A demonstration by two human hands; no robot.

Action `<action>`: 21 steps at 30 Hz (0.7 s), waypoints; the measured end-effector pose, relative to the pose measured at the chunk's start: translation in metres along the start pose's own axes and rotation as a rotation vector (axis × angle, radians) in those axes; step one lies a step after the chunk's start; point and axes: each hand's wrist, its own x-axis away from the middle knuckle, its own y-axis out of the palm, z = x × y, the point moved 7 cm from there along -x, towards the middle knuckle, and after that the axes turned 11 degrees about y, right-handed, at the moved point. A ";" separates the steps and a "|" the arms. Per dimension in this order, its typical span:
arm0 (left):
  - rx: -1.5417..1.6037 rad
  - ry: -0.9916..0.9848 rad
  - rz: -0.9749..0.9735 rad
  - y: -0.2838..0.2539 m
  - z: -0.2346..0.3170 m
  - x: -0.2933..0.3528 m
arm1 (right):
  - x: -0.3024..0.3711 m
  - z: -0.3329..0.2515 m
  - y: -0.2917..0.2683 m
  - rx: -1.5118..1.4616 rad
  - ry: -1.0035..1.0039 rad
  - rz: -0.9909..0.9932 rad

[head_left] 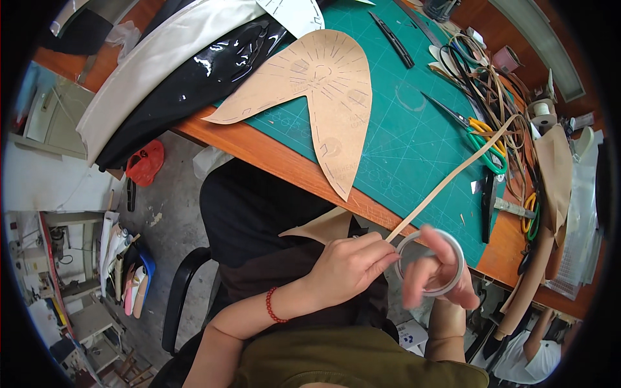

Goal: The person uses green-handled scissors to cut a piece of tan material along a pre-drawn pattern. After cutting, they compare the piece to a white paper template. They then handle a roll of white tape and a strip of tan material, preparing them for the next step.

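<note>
My left hand, with a red bead bracelet on its wrist, is closed in a pinch on the end of a narrow tan strip. The strip runs up and right across the table to a tangle of leather strips. My right hand, partly smeared by motion, holds a roll of tape with fingers through its ring, right beside the left fingertips. A curved brown paper pattern with pen marks lies on the green cutting mat, its tip over the front edge. Another tan piece rests on my lap.
Green-handled scissors lie open on the mat, near a black cutter knife. Loose strips and a hammer crowd the right side. Black shiny material hangs over the left edge. Another person sits at lower right.
</note>
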 end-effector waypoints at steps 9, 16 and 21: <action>0.134 0.039 0.048 -0.010 0.007 0.006 | 0.002 -0.031 0.017 2.047 -0.564 0.554; 0.130 -0.048 0.113 -0.013 -0.007 0.011 | 0.013 -0.069 -0.038 1.010 -0.679 0.639; 0.042 -0.003 -0.004 0.004 -0.003 0.018 | -0.027 -0.035 0.013 1.188 -0.578 0.216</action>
